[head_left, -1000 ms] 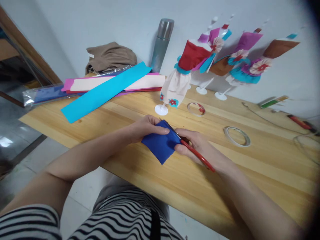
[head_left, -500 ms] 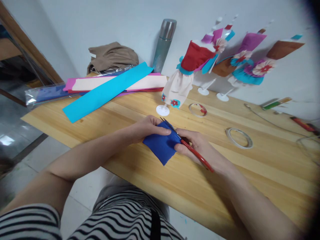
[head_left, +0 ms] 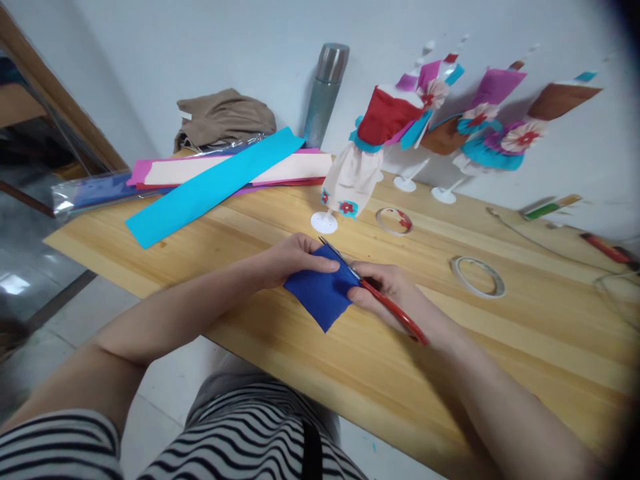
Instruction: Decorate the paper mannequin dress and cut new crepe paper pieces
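The blue piece (head_left: pixel 320 293) is a deep, even royal blue with a matte face, and whether it is cloth or paper is hard to tell. It has roughly 4 sides and sits turned like a diamond, 1 corner pointing down toward the person's striped shirt (head_left: pixel 245 433). Its lower right edge looks slightly uneven, while the lower left edge curves gently. It is held just above the wooden table (head_left: pixel 240 320), near its front edge, between the 2 hands.

The left hand (head_left: pixel 299 260) pinches the upper part of the piece, thumb lying flat across the blue face and the other fingers mostly hidden behind. The right hand (head_left: pixel 383 287) is closed around the red handles of the scissors (head_left: pixel 395 310), its thumb near the right corner of the piece. The dark blades run along the upper right edge, and their tips stick out past the top corner.

Beyond the hands stands a small dressed form (head_left: pixel 373 147) with a red top, a turquoise waistband and a pale skirt, on a round white base.
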`<state>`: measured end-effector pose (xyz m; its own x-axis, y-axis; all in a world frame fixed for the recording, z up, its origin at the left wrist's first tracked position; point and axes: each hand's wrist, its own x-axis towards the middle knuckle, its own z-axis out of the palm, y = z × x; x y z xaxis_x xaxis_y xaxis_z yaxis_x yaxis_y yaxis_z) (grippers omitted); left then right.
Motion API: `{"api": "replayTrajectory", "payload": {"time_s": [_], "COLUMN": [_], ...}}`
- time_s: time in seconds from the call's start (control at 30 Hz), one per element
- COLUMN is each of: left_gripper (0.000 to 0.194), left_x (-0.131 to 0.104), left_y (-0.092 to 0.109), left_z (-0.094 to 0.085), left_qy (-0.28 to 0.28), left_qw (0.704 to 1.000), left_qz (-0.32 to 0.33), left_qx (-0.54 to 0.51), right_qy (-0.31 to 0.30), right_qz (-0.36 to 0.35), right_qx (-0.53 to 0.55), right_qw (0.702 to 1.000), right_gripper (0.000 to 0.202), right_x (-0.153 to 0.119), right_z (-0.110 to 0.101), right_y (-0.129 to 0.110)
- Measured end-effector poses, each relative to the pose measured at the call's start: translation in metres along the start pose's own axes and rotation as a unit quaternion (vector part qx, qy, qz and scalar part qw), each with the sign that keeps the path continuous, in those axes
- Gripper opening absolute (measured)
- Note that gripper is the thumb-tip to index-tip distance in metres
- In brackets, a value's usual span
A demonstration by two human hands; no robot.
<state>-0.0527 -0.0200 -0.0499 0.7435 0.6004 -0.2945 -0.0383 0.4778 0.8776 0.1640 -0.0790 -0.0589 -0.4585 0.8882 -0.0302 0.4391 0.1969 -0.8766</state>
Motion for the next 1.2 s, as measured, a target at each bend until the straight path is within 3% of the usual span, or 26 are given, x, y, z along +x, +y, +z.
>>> {"api": "replayTrajectory", "payload": {"time_s": [0.13, 0.27, 0.4, 0.57, 0.73, 0.87, 1.0, 1.2], "left_gripper": [0.031, 0.029, 0.023, 0.022, 0.023, 0.021, 0.016, 0.013], "left_x": [0.001, 0.002, -0.003, -0.003, 0.002, 0.004, 0.003, 0.003], "left_y": [-0.002, 0.001, 0.017, 0.032, 0.027, 0.022, 0.022, 0.022], "left_z": [-0.001, -0.006, -0.014, -0.023, -0.022, -0.020, -0.016, -0.012], "left_qy": [0.010, 0.048, 0.134, 0.235, 0.236, 0.233, 0.243, 0.247], "left_qw": [1.000, 0.999, 0.987, 0.954, 0.955, 0.960, 0.958, 0.956], "left_qz": [-0.004, 0.022, 0.092, 0.184, 0.176, 0.151, 0.143, 0.148], "left_qx": [0.004, 0.000, 0.000, -0.025, -0.045, -0.043, -0.047, -0.045], "right_qy": [0.021, 0.032, 0.025, -0.036, -0.067, -0.055, -0.073, -0.012], "right_qz": [0.021, 0.047, 0.117, 0.163, 0.177, 0.177, 0.160, 0.204], "right_qx": [0.026, -0.073, -0.275, -0.377, -0.402, -0.455, -0.431, -0.429], "right_qw": [0.999, 0.996, 0.954, 0.911, 0.896, 0.871, 0.885, 0.880], "right_gripper": [0.052, 0.047, 0.036, 0.028, 0.035, 0.039, 0.032, 0.040], "right_x": [-0.002, -0.008, -0.012, -0.012, -0.015, -0.015, -0.015, -0.012], "right_z": [-0.003, -0.020, -0.026, -0.007, 0.001, 0.002, 0.002, 0.009], "right_y": [0.000, -0.010, -0.019, -0.019, -0.018, -0.021, -0.021, -0.021]}}
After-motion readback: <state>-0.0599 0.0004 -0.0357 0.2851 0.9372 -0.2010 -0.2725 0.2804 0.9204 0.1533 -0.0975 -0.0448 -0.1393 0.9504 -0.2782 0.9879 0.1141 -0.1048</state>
